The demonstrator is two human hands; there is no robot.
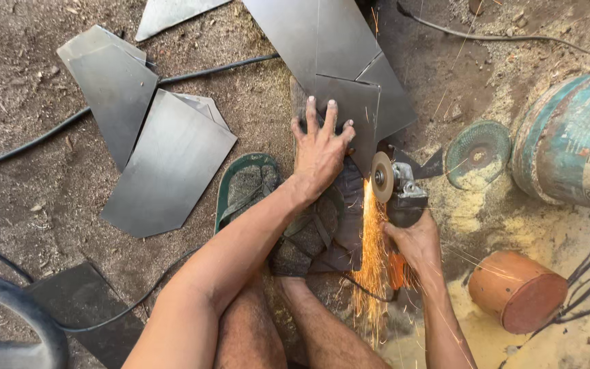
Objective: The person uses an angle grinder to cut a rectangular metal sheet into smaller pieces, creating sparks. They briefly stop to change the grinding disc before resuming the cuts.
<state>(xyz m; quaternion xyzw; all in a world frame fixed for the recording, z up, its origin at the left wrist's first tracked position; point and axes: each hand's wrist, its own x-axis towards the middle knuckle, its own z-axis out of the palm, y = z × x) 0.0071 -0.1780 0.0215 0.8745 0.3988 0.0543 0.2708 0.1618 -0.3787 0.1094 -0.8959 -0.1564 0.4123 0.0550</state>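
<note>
My left hand [320, 152] pressed flat, fingers spread, on the plate [349, 109]; my right hand [414, 240] gripped the grinder [396, 191]; sparks flew; edge grinding judged unfinished; cut plates [165, 164] lay beside.

My hands: two, left [319, 154], right [414, 242]. One angle grinder [397, 191]. Cut steel plates: about seven, left and far [172, 164]. One green sandal [244, 188]. One spare disc [478, 150], one blue drum [575, 140], one orange can [519, 290], right.

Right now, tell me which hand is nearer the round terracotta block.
Right. The right hand grips the angle grinder just left of the terracotta block; the left hand presses the metal sheet, farther off.
</note>
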